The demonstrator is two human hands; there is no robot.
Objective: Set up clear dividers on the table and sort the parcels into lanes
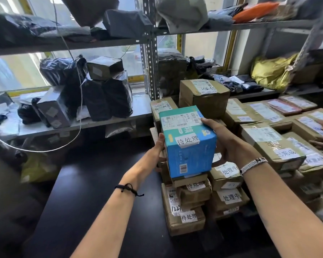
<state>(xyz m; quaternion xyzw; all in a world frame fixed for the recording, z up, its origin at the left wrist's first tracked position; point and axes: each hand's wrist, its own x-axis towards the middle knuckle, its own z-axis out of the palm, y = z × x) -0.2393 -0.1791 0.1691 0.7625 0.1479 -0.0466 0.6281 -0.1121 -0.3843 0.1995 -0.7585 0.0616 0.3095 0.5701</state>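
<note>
Here my left grip (pixel 159 146) and right grip (pixel 226 144) are clamped on the blue box (pixel 188 146) from either side. It stands upright over a stack of brown parcels (pixel 186 211) on the dark desk (pixel 101 202). I cannot tell whether it touches them.

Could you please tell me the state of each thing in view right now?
Blue box: closed, held up by both hands.
Left hand: grips the box's left side.
Right hand: grips its right side, thumb on top.
Brown boxes: closed, stacked on the table.
Table: loaded on its right side.
</note>
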